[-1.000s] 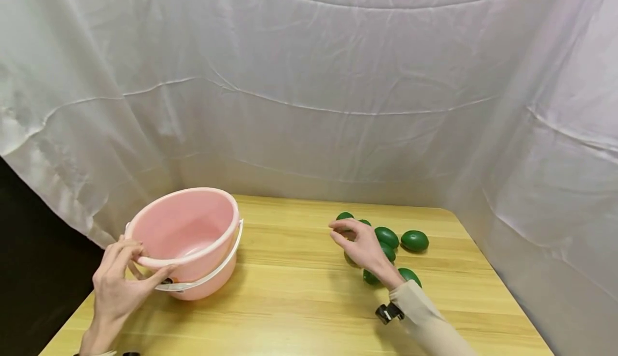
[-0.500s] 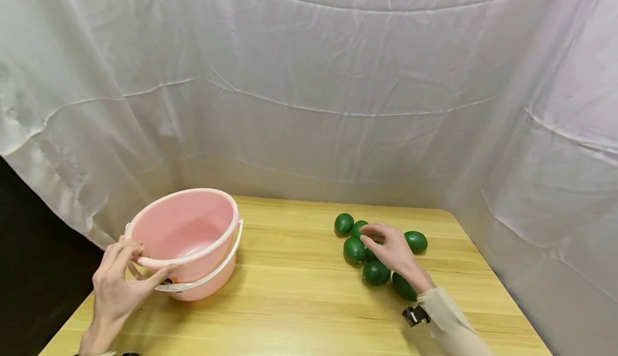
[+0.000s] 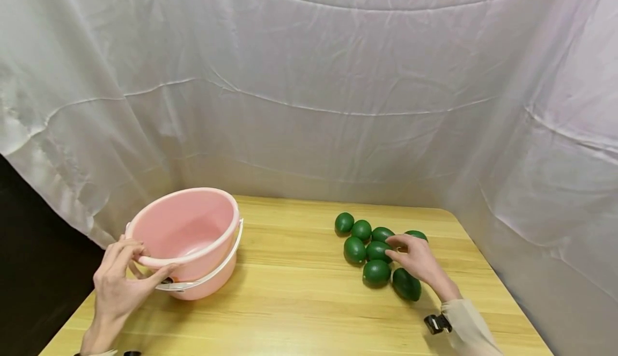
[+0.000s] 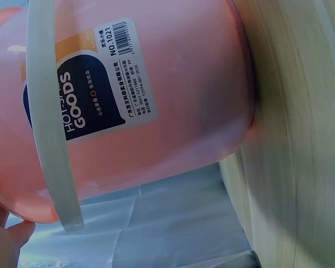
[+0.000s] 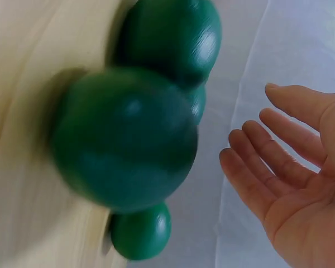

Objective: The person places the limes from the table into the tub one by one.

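Observation:
A pink plastic bucket [image 3: 212, 262] stands tilted at the left of the wooden table, with its white handle [image 3: 203, 281] hanging down the near side. My left hand [image 3: 116, 281] grips its near-left rim, thumb outside and fingers over the edge. The left wrist view has the bucket's wall [image 4: 190, 100] and printed label [image 4: 100, 84] close up. At the right lie several dark green, smooth avocados [image 3: 376, 273] in a loose group. Above their right side hovers my right hand [image 3: 417, 259], fingers relaxed and holding nothing. In the right wrist view the palm [image 5: 301, 206] faces the avocados [image 5: 128, 139], apart from them.
The wooden table [image 3: 289, 302] reaches back to a grey-white cloth curtain [image 3: 309, 104] that encloses the rear and sides. Black fabric [image 3: 29, 270] hangs at the far left. A black wrist camera [image 3: 438, 324] sits at the right sleeve.
My right hand has moved rightward across the avocados, uncovering those on the left and overlapping the ones at the right. My left hand and the bucket have stayed put.

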{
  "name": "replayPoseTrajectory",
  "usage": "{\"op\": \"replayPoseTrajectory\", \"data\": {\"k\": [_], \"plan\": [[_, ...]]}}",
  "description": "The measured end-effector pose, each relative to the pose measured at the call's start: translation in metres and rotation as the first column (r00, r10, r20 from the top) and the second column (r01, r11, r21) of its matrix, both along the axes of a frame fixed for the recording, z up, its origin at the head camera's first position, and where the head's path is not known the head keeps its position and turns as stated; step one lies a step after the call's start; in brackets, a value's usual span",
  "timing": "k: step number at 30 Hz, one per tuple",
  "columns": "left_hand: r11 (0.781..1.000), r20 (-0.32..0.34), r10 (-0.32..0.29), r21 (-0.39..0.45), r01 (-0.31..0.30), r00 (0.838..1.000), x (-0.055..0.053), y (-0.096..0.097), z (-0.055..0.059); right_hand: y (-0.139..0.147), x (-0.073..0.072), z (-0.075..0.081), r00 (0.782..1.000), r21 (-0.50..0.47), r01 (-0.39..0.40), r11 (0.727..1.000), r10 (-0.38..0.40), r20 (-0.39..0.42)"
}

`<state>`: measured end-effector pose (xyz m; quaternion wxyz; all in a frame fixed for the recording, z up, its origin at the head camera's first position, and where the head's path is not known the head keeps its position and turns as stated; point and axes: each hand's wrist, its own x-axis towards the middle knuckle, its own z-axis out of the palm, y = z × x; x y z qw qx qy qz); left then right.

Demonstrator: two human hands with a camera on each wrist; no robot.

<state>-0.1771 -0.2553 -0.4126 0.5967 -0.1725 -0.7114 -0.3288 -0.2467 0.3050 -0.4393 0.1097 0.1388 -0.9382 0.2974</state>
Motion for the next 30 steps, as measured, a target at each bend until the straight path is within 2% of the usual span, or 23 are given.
{"op": "replayPoseTrajectory", "data": {"k": [7, 15, 21, 25, 30], "plan": [[1.0, 0.017, 0.002, -0.001, -0.002, 1.0, 0.0, -0.001, 0.0, 0.018, 0.007, -0.004, 0.995, 0.068, 0.007, 0.998, -0.014, 0.096], [1.0, 0.029, 0.005, -0.011, -0.005, 1.0, -0.009, -0.013, -0.014, 0.032, 0.016, -0.017, 0.978, 0.147, 0.016, 0.989, -0.046, 0.202], [1.0, 0.047, 0.006, -0.023, -0.005, 0.999, -0.013, -0.02, -0.021, 0.035, 0.019, -0.021, 0.962, 0.171, -0.042, 0.984, -0.007, 0.275], [1.0, 0.052, 0.001, -0.019, 0.0, 0.999, -0.012, -0.019, -0.021, 0.035, 0.02, -0.022, 0.943, 0.181, -0.076, 0.981, 0.011, 0.333], [1.0, 0.054, 0.005, -0.024, -0.004, 0.999, -0.01, -0.016, -0.016, 0.034, 0.019, -0.023, 0.932, 0.153, -0.045, 0.987, -0.013, 0.363]]}}
